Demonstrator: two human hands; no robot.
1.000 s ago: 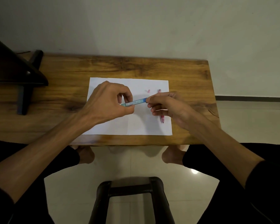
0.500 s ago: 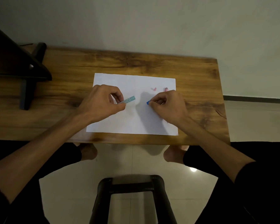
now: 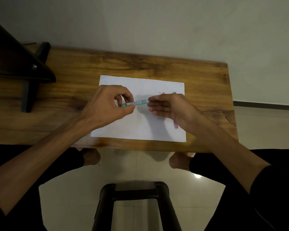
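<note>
I see the left hand (image 3: 107,105) pinching a pen (image 3: 137,103) between thumb and curled fingers, above the middle of the paper (image 3: 140,129) on the table (image 3: 140,64). The pen is a short teal barrel, lying nearly level, with a pale printed label along its side and a blunt right end. The right hand (image 3: 167,106) is open, its fingers straight and just beside that end. A pink pen (image 3: 176,125) shows under its wrist.

Dressed all in black, barefoot

Black sleeves (image 3: 274,189) sit bunched up near the elbows, so the forearms are bare down to the left hand (image 3: 107,105) and right hand (image 3: 168,106). Black trousers (image 3: 65,160) end just above bare feet (image 3: 178,161).
</note>
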